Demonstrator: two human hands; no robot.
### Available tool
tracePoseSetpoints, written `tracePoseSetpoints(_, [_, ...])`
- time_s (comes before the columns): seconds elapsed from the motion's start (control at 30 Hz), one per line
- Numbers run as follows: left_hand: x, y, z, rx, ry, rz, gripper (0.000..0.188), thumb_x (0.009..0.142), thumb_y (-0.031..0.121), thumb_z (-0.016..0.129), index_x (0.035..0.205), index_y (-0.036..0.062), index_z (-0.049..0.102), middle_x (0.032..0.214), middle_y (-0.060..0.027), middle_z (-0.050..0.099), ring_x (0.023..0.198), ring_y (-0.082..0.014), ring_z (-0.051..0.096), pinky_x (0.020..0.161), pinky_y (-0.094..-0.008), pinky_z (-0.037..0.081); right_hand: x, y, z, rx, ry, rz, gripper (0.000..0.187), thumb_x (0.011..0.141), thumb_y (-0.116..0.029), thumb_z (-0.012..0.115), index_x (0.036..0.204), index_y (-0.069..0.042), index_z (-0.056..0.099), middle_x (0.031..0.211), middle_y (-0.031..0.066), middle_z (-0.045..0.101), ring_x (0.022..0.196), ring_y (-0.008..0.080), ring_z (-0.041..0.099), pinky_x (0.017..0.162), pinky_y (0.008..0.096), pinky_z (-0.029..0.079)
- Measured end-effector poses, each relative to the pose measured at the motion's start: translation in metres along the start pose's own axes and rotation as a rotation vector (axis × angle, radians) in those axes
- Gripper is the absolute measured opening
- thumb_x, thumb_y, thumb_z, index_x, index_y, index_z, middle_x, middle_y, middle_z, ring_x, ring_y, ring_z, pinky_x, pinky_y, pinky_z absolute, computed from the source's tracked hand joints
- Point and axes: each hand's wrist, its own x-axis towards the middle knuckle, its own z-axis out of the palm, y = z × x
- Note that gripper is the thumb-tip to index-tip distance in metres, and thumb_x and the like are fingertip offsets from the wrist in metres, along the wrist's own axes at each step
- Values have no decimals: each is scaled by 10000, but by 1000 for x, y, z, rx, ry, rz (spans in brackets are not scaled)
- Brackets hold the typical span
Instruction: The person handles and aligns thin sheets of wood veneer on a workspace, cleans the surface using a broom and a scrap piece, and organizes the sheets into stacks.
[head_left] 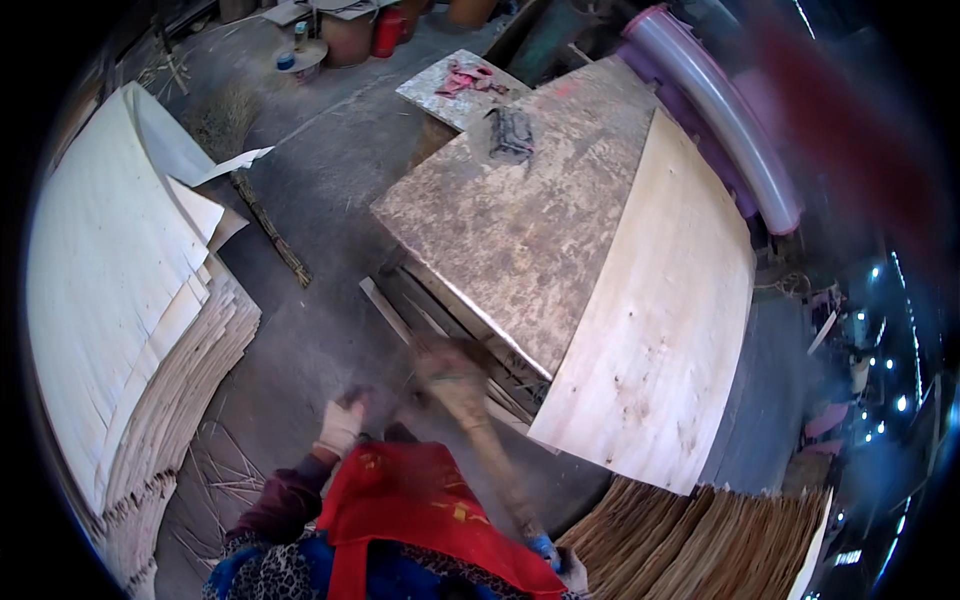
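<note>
At the lower right edge my right hand (574,572) is closed around the blue end of a short straw-coloured hand broom (472,408). The broom slants up and left over the floor, and its wide far end is blurred. My left hand (342,422), in a pale glove, hangs in front of the red apron (410,490); its fingertips are smeared by motion. Beyond the broom stands a low table with a mottled brown top (520,220). A pale wood veneer sheet (650,320) lies along its right side and overhangs the near edge.
A tall stack of pale veneer sheets (120,300) stands at left. More brown-edged sheets (690,540) are packed at lower right. A dark object (512,133) lies on the tabletop. A long broom (270,228) rests on the floor. A clear-wrapped roll (715,110) stands beyond the table.
</note>
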Motion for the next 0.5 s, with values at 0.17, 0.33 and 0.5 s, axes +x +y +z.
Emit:
tracePoseSetpoints(0.17, [82,84,-47,-244,584,315,321,865,90,499,1169,-8,464,1095,-101,541,986,-173,513,858,-287,411,-14,-134,63,-874,-13,-599,404,708,-300,680,958,-32,508,807,135,582,712,235,585,616,327,476])
tracePoseSetpoints(0.33, [134,119,-76,9,544,488,328,868,83,499,1182,-1,449,1150,-93,507,1027,-160,490,891,-275,389,36,-212,91,-863,-88,-752,409,659,-261,710,960,-56,523,823,150,586,730,332,605,617,366,489])
tracePoseSetpoints(0.5, [146,236,-44,196,724,704,361,899,166,457,1227,19,413,1173,-113,491,1062,-198,480,945,-302,344,47,-271,85,-395,-328,-424,427,634,-129,769,982,-41,538,829,76,593,740,168,593,671,296,478])
